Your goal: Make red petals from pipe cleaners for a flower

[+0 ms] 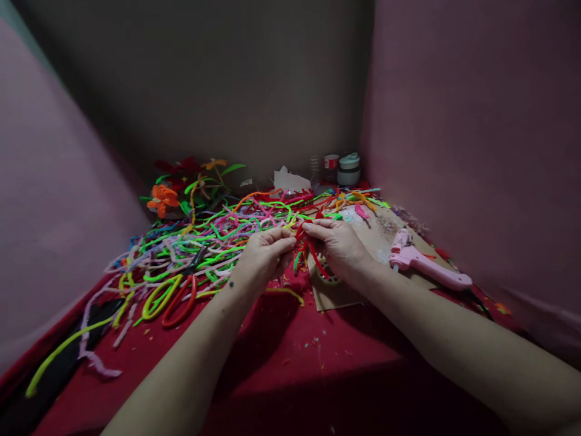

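Note:
My left hand (265,251) and my right hand (338,245) meet above the red table, both pinched on a red pipe cleaner piece (307,245) bent into loops between them. A green strand hangs from it near my right hand. Behind the hands spreads a tangled pile of coloured pipe cleaners (204,242) in green, pink, orange and white. Under my right wrist lies a small roll of tape (327,277) on a sheet of cardboard (338,293).
A pink glue gun (424,263) lies on the cardboard at the right. Finished pipe-cleaner flowers (181,191) stand at the back left. Small jars (342,169) and white paper (290,180) sit against the back wall. Pink walls close in left and right. Looped pipe cleaners (170,300) lie front left.

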The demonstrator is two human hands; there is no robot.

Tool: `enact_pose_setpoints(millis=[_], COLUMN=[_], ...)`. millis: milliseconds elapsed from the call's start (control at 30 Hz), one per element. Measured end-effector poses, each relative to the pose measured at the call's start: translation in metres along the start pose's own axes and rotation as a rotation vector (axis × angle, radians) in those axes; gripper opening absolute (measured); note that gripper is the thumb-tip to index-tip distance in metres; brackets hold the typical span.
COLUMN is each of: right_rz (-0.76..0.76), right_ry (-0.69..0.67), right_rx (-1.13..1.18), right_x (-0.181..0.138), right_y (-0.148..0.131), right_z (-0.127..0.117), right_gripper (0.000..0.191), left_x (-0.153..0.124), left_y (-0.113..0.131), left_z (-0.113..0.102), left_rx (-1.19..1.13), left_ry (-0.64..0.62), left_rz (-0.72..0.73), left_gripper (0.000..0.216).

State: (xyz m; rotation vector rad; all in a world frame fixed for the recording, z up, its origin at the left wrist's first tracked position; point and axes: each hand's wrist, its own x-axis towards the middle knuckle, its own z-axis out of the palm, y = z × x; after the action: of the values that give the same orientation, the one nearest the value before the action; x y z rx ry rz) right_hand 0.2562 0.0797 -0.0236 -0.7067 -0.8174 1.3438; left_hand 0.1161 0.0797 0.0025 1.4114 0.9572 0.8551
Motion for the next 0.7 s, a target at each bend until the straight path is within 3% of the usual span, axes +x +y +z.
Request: enact_pose_setpoints(millis=[133,300,467,600,700], right_rz=[0.088,0.082,0.114,-0.088,-0.234], right_ry=[-0.049,-0.177,-0.248,-0.091,-0.042], right_rx=[-0.171,-0.51,-0.315,-0.136,-0.139], right_x=[-0.005,-0.011,-0.011,-0.008,-0.007], right_y=[-0.006,-0.015,-0.015,-0.015,-0.013], right_z=[0.002,0.004,0.006,0.006,0.005], right_gripper=[0.013,0.022,0.016,0.016,0.015], left_x=[0.001,0.003,0.005,0.006,0.005], left_y=[0.002,0.005,0.003,0.0,0.0], left_z=[-0.002,-0.003,-0.004,-0.003,-0.001], left_rx=[0.079,0.105,0.159,0.165,0.177], left_ry=[0.092,0.195,0.238,0.244,0.229], left_rz=[0.051,0.099,0.153,0.222,0.234], left_gripper=[0.017,0.012,0.008,0.007,0.005])
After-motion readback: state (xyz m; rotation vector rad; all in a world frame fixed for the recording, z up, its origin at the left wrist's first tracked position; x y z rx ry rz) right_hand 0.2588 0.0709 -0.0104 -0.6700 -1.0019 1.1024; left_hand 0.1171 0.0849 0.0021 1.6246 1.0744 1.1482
